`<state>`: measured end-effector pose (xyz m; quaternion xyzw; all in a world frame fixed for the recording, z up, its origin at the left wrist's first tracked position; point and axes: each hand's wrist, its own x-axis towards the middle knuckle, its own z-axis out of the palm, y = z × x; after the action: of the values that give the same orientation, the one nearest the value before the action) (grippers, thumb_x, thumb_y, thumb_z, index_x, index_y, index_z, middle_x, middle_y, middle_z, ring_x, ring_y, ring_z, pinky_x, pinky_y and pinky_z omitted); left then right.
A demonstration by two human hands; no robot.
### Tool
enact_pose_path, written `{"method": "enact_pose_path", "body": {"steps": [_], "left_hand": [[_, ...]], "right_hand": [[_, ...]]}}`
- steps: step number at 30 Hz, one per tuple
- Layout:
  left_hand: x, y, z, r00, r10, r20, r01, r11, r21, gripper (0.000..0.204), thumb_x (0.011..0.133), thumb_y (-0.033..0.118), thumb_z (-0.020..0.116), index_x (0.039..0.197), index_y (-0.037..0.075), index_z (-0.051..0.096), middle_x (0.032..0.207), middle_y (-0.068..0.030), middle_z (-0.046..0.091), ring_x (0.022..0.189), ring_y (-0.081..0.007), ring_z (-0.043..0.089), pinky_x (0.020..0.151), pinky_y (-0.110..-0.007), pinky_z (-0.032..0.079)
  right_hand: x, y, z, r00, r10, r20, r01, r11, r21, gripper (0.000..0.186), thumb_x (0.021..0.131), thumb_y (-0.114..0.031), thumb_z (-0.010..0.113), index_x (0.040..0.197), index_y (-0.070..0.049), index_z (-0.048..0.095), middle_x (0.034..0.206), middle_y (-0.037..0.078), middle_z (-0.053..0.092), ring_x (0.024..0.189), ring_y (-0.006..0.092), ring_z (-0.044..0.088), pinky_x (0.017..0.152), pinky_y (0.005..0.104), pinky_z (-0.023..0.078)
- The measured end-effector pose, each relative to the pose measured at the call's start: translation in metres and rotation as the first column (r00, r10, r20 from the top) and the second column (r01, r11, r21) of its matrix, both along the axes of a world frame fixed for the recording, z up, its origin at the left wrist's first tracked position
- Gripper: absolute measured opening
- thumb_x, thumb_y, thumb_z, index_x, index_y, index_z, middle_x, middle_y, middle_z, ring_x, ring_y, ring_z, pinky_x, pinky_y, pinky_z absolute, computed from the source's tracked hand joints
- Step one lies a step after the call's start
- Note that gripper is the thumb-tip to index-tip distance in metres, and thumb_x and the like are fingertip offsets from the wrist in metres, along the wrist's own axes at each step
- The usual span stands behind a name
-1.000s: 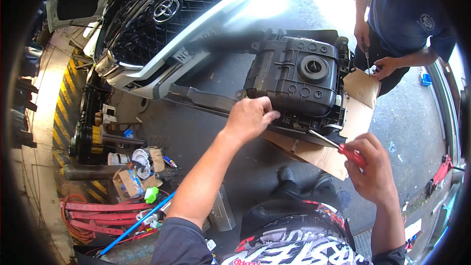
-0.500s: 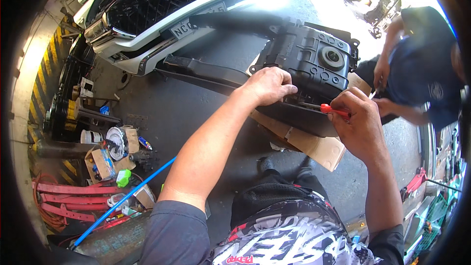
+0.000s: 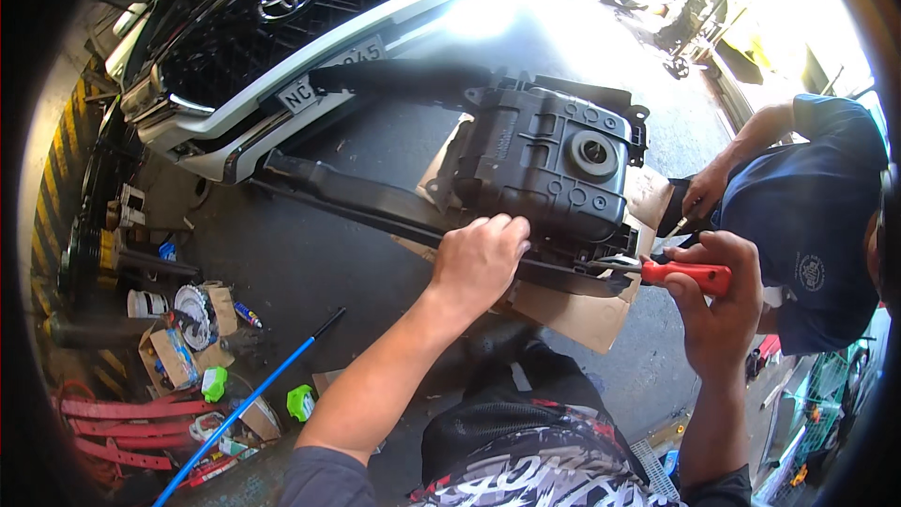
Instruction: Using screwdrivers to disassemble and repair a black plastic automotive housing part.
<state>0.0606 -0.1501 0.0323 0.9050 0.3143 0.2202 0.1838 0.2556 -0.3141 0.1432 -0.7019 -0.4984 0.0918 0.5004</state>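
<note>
A black moulded plastic car part (image 3: pixel 535 152), box-like with a round socket in its top, lies ahead of me with long black arms reaching left. My left hand (image 3: pixel 483 258) is closed at its near edge, fingers curled over the rim; what lies under the fingers is hidden. My right hand (image 3: pixel 721 305) holds a red-handled screwdriver (image 3: pixel 690 275) between thumb and fingers. The screwdriver's shaft points left to the part's near right corner, beside a small light-coloured piece; its tip cannot be made out clearly.
Flattened cardboard (image 3: pixel 572 317) lies under the part. A co-worker (image 3: pixel 798 216) in a dark blue shirt bends close at the right, holding a thin tool. A white car front (image 3: pixel 310 75) stands at upper left. A blue rod (image 3: pixel 249 404) and red metal arms (image 3: pixel 131 430) lie at lower left.
The view has shifted, so the part sits lower and further left. My right hand has drawn back to the right, and more of the screwdriver's handle shows. The co-worker has leaned lower.
</note>
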Motion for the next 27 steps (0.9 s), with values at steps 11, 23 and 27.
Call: {"method": "enact_pose_path", "body": {"steps": [11,23,27], "left_hand": [[0.041,-0.004,0.019,0.966,-0.196,-0.168,0.182,0.979,-0.097,0.025,0.089,0.03,0.073,0.082,0.011,0.058,0.063,-0.0088,0.064,0.062,-0.0294,0.068,0.054,-0.041,0.054],[0.042,0.017,0.02,0.858,-0.421,-0.294,0.349,0.898,-0.268,0.017,0.09,0.028,0.07,0.095,0.012,0.072,0.07,-0.0129,0.069,0.069,-0.0317,0.071,0.062,-0.043,0.057],[0.04,0.019,0.018,0.86,-0.458,-0.225,0.367,0.861,-0.351,0.021,0.089,0.03,0.07,0.1,0.012,0.071,0.073,-0.0135,0.069,0.072,-0.0333,0.071,0.065,-0.045,0.057]], "right_hand": [[0.006,0.014,-0.036,0.857,0.282,-0.431,-0.078,0.898,0.433,0.035,0.101,-0.021,0.062,0.13,-0.009,0.044,0.079,0.006,0.052,0.068,0.0161,0.058,0.072,0.0406,0.054],[-0.023,0.025,-0.078,0.869,0.385,-0.312,-0.165,0.818,0.551,0.025,0.097,-0.005,0.062,0.122,0.001,0.061,0.068,0.003,0.052,0.058,0.0135,0.051,0.056,0.0331,0.051],[-0.031,0.033,-0.084,0.902,0.331,-0.278,-0.147,0.839,0.524,0.024,0.097,-0.001,0.059,0.12,0.001,0.061,0.068,0.003,0.052,0.057,0.0131,0.051,0.055,0.0323,0.05]]}}
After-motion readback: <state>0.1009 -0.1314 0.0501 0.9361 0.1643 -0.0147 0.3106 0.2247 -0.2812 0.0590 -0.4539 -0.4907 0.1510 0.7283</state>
